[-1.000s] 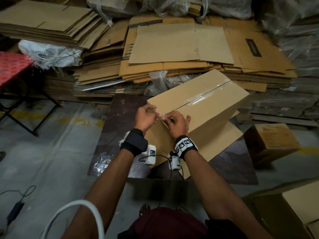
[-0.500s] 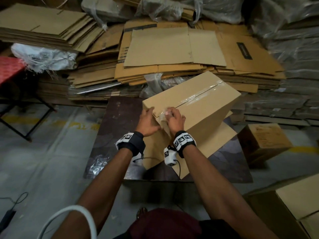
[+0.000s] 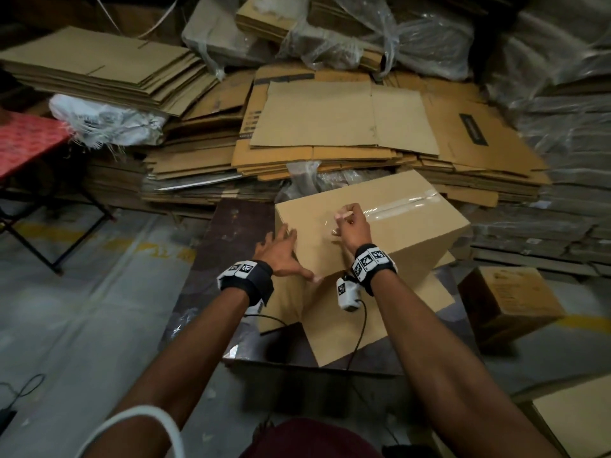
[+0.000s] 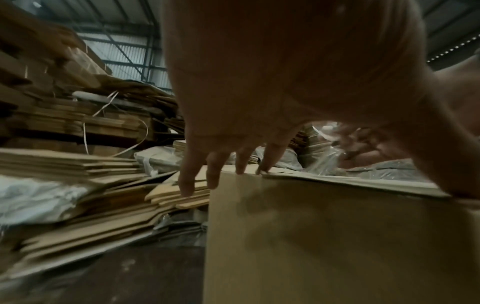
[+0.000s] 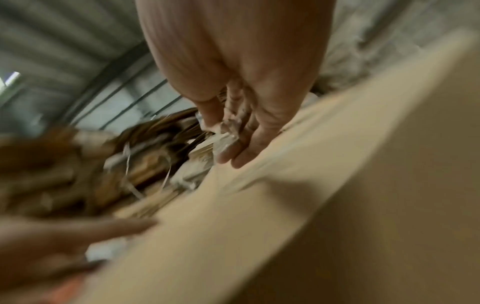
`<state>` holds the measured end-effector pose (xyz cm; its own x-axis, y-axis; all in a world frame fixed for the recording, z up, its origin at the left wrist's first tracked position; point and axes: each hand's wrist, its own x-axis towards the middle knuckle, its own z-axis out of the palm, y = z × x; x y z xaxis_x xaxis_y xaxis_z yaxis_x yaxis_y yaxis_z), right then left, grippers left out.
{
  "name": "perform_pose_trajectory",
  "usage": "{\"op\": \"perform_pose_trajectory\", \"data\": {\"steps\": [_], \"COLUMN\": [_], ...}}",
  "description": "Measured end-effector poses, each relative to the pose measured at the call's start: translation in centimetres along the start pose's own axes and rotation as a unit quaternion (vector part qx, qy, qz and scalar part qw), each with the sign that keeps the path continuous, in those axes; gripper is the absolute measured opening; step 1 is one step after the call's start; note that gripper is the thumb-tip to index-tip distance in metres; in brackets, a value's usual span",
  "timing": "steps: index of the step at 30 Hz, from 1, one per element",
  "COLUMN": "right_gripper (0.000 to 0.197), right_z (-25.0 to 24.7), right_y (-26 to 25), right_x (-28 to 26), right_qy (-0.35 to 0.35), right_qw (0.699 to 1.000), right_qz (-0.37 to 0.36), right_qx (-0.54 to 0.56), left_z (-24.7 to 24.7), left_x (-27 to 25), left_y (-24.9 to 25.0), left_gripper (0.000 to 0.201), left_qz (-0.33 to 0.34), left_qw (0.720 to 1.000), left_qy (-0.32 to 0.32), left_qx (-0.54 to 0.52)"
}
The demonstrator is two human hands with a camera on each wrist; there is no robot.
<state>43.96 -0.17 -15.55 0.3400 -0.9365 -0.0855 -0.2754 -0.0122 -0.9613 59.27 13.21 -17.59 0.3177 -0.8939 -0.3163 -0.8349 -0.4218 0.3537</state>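
Nearest, the left hand [image 3: 281,251] lies open, its fingers straight and spread, pressing the near left corner of the closed tan cardboard box [image 3: 413,236]. Just beside it, the right hand [image 3: 352,226] is curled, thumb and fingers pinching the loose end of 1 strip of clear packing tape [image 3: 400,206] that runs along the box's top seam. The box stands tilted on a dark brown board [image 3: 238,233], with flaps splayed beneath it. A smaller brown carton [image 3: 506,299] sits on the floor to the right. Beyond lie stacks of flattened cardboard sheets [image 3: 330,120] and plastic-wrapped bundles [image 3: 429,38].
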Motion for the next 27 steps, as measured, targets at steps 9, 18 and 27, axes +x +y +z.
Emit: {"op": "perform_pose_trajectory", "data": {"steps": [9,18,27], "right_gripper": [0.044,0.011,0.050], "right_z": [1.5,0.3,-3.4], "right_y": [0.7,0.2,0.6], "right_x": [0.9,2.7,2.9], "right_qy": [-0.147,-0.124,-0.109], "right_qw": [0.892,0.919,0.977], "right_qz": [-0.136,-0.151,-0.048], "right_qx": [-0.406,-0.344,-0.179], "left_z": [-3.8,-1.5,-4.8], "left_x": [-0.2,0.0,0.7], "left_y": [-1.9,0.3,-1.6], "left_gripper": [0.144,0.144,0.137], "left_qz": [0.007,0.052,0.016], "left_qw": [0.994,0.993,0.984], "left_qy": [-0.054,-0.045,-0.067], "left_qx": [0.095,0.097,0.166]}}
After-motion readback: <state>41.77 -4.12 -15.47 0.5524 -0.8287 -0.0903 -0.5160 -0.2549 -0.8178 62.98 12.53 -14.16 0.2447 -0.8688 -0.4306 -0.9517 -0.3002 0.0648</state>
